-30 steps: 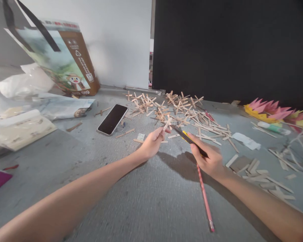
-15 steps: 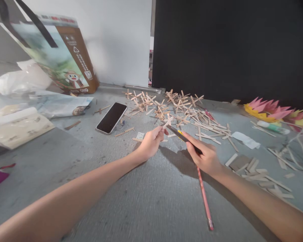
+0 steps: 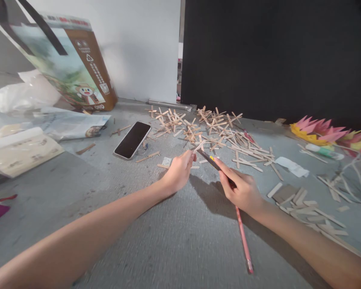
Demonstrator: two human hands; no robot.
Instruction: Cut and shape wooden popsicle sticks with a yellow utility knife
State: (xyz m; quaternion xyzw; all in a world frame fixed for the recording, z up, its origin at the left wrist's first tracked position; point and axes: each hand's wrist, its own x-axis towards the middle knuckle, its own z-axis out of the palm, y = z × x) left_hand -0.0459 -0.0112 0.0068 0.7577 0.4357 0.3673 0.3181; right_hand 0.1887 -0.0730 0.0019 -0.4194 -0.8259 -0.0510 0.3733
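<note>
My left hand is closed, pinching a pale wooden craft stick between thumb and fingers. My right hand wraps round a dark utility knife with a yellow part near its front. The knife's tip points at the craft stick and lies close to my left fingertips; whether it touches the wood I cannot tell. Below my right hand a pink pencil lies on the grey table, its upper end hidden by the hand. Behind both hands spreads a heap of crossed craft sticks.
A black phone lies left of the heap. Farther left are plastic packets and a carton-like bag. Short stick pieces, a white paper scrap, a glue stick and pink-yellow paper petals lie to the right.
My right hand has shifted slightly left and down with the knife, tilting its grip a little. My left hand still pinches the craft stick in nearly the same place.
</note>
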